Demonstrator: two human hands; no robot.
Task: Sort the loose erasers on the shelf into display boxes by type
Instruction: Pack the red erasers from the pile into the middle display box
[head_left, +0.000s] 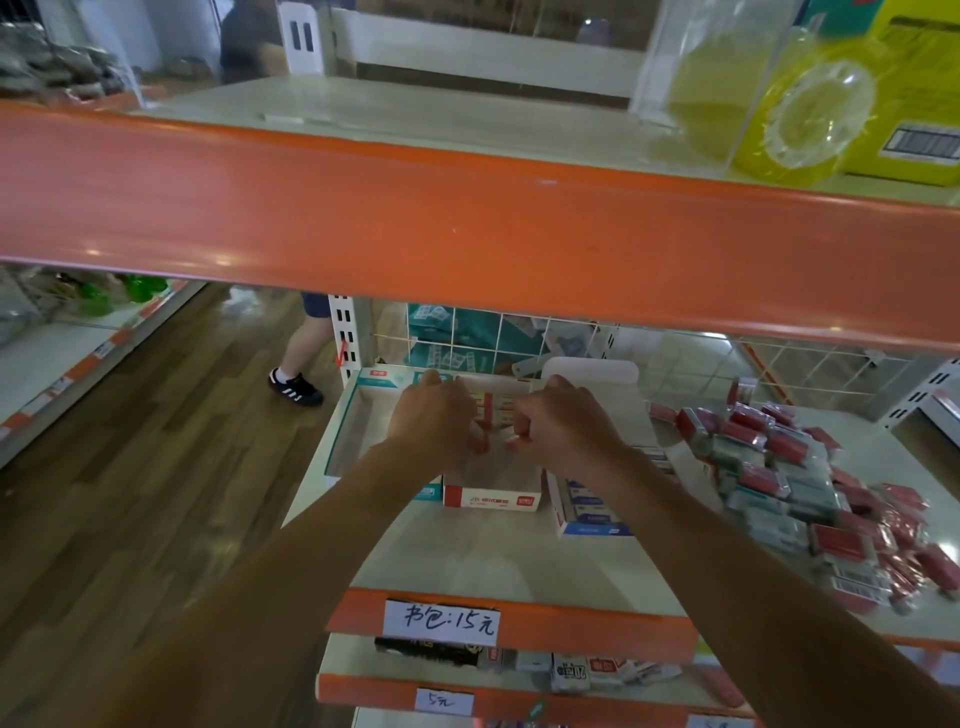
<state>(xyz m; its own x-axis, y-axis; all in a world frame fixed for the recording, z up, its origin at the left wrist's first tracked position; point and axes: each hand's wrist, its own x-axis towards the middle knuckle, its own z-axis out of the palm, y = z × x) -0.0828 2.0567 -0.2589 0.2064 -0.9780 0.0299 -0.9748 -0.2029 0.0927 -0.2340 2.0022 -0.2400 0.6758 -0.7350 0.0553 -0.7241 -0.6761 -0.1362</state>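
— Where are yr hands?
— Both over the red-and-white display box (491, 500) on the shelf (493, 564). Yr left hand (434, 422) & right hand (565, 423) sit side by side, knuckles up, fingers curled down into it.
— Gripping anything?
— Can't tell; the fingertips are hidden. Red eraser packs (487, 410) stand in the box between them.
— The loose erasers (810, 483)?
— Piled well right of yr right fingers. A teal box (358, 415) lies left of yr left fingers, a blue box (592, 517) nearer you than yr right fingers
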